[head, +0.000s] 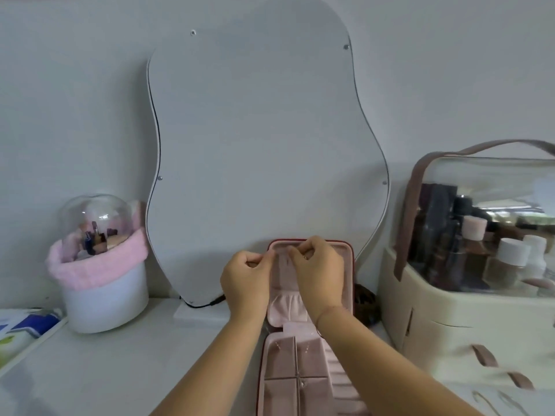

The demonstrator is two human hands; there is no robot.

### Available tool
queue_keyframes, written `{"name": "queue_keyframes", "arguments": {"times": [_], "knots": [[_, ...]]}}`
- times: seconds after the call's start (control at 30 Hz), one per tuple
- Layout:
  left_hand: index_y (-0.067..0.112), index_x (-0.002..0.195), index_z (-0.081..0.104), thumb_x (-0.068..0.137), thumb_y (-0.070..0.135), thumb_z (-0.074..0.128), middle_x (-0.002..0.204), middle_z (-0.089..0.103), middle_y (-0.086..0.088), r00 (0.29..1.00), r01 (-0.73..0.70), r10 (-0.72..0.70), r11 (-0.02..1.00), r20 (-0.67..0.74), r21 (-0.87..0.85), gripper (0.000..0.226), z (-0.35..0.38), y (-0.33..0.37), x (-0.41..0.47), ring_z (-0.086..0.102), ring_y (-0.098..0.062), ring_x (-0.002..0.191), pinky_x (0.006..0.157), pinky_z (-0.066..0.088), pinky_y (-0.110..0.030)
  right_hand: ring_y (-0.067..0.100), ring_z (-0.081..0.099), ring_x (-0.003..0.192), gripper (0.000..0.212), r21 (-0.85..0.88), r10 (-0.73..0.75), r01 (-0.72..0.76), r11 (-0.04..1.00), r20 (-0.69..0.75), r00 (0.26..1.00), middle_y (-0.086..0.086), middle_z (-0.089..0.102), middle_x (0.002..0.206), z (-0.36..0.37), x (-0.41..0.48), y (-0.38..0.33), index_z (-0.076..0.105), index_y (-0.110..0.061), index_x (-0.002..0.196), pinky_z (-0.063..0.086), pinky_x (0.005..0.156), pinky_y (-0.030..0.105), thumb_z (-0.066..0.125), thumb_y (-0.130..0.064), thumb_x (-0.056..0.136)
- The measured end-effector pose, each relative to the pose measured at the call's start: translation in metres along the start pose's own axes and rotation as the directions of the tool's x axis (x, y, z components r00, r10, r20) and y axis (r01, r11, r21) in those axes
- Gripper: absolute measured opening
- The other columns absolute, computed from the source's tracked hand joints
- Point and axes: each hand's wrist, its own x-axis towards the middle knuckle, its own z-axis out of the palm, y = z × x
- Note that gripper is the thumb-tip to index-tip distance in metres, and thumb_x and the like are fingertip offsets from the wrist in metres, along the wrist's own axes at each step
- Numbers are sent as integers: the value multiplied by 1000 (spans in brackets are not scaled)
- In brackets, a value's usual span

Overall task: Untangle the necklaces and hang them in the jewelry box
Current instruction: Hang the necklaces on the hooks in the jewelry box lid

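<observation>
I observed a dark-red zip jewelry box with pale pink lining lying open on the white tabletop, its base flat toward me and its lid standing upright against the foot of a tall wavy-edged mirror. Both hands were raised to the top edge of that lid. The left hand had its fingers curled in, thumb and forefinger pinched together at the lid's upper left corner. The right hand was curled likewise, pinching just beside it near the upper middle. Between the two pinches I made out only a faint strand of a fine necklace chain hanging down against the lining; its full run was too thin to trace. A gathered pink pocket sat low in the lid. The base was split into square compartments, and small glinting pieces lay in them that I could not identify. To the left stood a white round tub with a pink fluffy rim and clear dome. To the right stood a cream cosmetics organiser with a clear lid and brown strap handle, holding bottles.
</observation>
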Motion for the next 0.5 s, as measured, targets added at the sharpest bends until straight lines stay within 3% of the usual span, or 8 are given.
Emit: {"name": "queue_keyframes", "arguments": {"times": [0.13, 0.33, 0.4, 0.43, 0.5], "knots": [[12, 68, 62, 80, 27, 73, 63, 62, 6, 999, -33, 35, 998, -19, 62, 22, 4, -9, -6, 55, -5, 58, 50, 35, -12, 15, 57, 64, 13, -240, -121, 116, 964, -7, 993, -8, 60, 68, 4, -3, 10, 55, -21, 79, 46, 56, 33, 59, -27, 90], [14, 73, 68, 83, 25, 71, 66, 65, 8, 989, -24, 9, 995, 148, 99, 15, -8, -20, -24, 60, -8, 63, 55, 41, -17, 12, 52, 57, 18, -301, -75, 111, 947, 128, 989, -8, 55, 64, -5, -21, 20, 56, -20, 77, 38, 51, 25, 56, -27, 93], [17, 78, 71, 85, 26, 68, 71, 68, 8, 971, -18, 5, 998, 240, 52, 12, -13, -14, -29, 63, -9, 70, 60, 46, -20, 10, 49, 56, 24, -183, 27, 18, 983, 237, 971, -9, 54, 59, -10, -27, 18, 62, -17, 75, 37, 53, 24, 53, -25, 95], [18, 79, 72, 86, 27, 67, 72, 69, 7, 963, -13, 6, 1000, 269, 22, 13, -16, -10, -30, 64, -7, 69, 60, 46, -19, 9, 47, 54, 28, -58, 113, -100, 993, 311, 944, -10, 53, 56, -13, -31, 14, 64, -17, 73, 36, 53, 23, 52, -25, 96], [20, 74, 71, 87, 26, 64, 64, 68, 9, 956, -18, 17, 1000, 292, 0, 17, -18, -3, -30, 61, 0, 58, 50, 43, -12, 8, 37, 48, 33, 159, 279, -411, 898, 515, 810, -8, 47, 54, -20, -41, 6, 67, -18, 75, 28, 45, 21, 49, -33, 98]]}}
